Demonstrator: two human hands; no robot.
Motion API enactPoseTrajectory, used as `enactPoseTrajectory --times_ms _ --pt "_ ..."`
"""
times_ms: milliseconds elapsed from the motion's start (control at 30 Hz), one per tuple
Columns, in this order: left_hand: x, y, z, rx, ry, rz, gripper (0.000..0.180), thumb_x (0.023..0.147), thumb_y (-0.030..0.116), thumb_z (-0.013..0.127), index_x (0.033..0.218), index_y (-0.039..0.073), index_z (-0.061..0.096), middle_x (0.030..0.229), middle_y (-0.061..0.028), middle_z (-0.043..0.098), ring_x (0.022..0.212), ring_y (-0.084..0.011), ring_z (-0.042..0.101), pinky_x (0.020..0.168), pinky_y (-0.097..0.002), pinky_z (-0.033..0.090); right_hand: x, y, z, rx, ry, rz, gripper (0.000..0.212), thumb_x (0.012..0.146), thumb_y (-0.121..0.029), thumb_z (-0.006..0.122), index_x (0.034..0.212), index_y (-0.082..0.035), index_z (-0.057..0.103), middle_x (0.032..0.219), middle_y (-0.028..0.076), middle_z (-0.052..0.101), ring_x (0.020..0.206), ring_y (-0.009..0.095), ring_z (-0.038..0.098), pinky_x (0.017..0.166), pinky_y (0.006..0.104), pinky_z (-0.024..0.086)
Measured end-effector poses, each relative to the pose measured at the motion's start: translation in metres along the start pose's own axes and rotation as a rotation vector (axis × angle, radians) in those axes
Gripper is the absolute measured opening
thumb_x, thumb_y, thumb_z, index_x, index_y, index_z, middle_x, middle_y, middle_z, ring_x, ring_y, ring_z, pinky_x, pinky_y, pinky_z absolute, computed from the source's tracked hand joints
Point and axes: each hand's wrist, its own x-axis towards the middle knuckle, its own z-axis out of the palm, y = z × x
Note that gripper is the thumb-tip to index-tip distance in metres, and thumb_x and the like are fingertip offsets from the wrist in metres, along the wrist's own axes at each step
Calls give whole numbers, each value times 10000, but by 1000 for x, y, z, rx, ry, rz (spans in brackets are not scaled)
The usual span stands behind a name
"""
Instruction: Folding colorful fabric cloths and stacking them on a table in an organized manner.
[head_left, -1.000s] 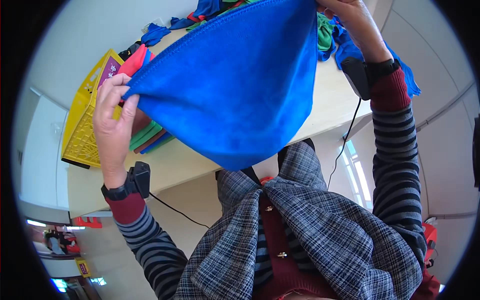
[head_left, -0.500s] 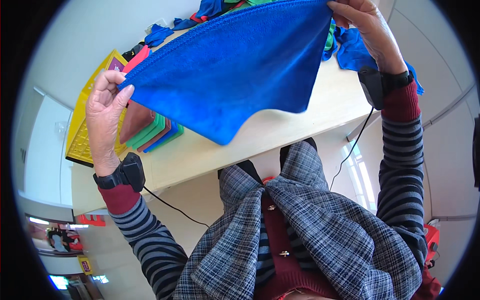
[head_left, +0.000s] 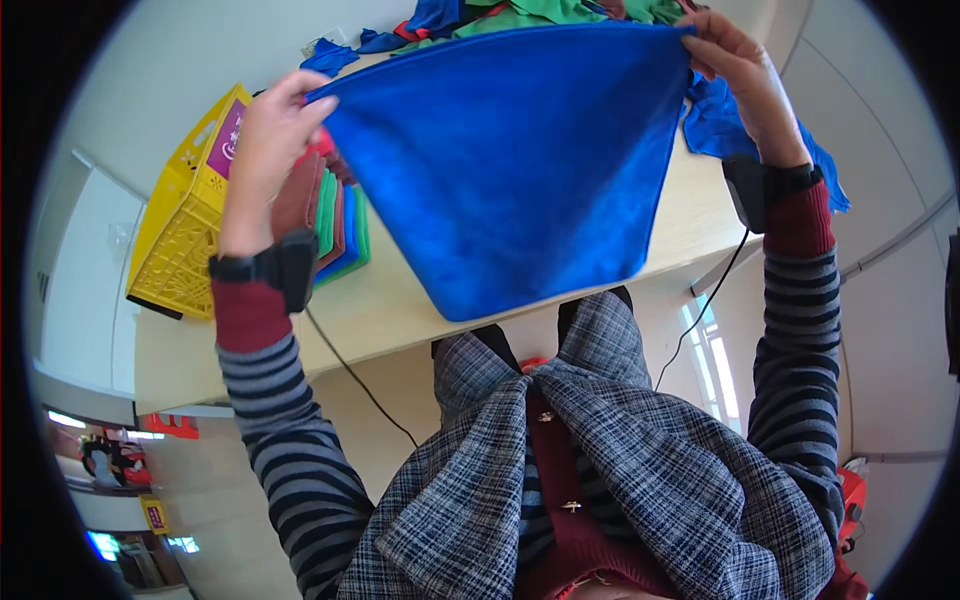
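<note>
A blue cloth (head_left: 510, 170) is stretched between my two hands over the table, its lower edge hanging near the table's front. My left hand (head_left: 275, 140) pinches its upper left corner between thumb and fingers. At the upper right corner, my right hand (head_left: 738, 80) grips the cloth the same way. Beside my left wrist lies a stack of folded cloths (head_left: 340, 225) in brown, green and blue, partly hidden by my arm and the held cloth.
A yellow plastic basket (head_left: 180, 240) stands left of the folded stack on the pale wooden table (head_left: 400, 310). Loose green cloths (head_left: 530, 14) and others lie heaped at the far edge. More blue cloth (head_left: 715, 120) lies by my right hand. Cables trail from both wrist bands.
My left hand has moved up and to the right, and my right hand slightly right and down. The cloth now hangs flatter, its lower edge straighter and nearer me.
</note>
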Motion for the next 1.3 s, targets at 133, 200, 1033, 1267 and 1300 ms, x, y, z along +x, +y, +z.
enactPoseTrajectory --times_ms 133,200,1033,1267,1300 --pt "54 3 42 -150 -59 87 208 918 138 690 1089 23 658 832 -29 678 678 -79 635 587 -214 490 -23 -32 -5 -822 461 385 185 986 -88 604 1161 -53 652 948 -28 627 930 83 584 914 246 467" --pt "80 -2 61 -202 -11 175 208 941 123 662 1116 13 646 856 -37 688 731 -78 646 623 -212 504 -23 -39 3 -992 533 269 195 996 -120 600 1168 -49 656 977 -17 635 924 82 570 909 240 451" --pt "-149 -35 229 -330 -300 -82 224 831 21 731 1026 15 621 1011 -73 659 1001 -183 634 876 -330 501 -126 161 235 -672 130 491 182 802 -27 650 979 -66 643 939 118 679 925 329 668 792 427 541" --pt "-164 -49 245 -126 -219 140 181 799 -40 720 925 5 598 942 -79 619 890 -218 609 828 -329 495 -148 152 231 -615 120 579 141 820 -73 643 961 -67 643 934 129 681 924 341 667 786 443 533" --pt "-164 -48 247 -84 -191 171 177 795 -50 716 910 4 593 928 -84 609 882 -227 607 821 -330 494 -148 151 231 -622 111 572 142 826 -80 650 967 -70 642 942 124 674 933 340 662 792 439 529"
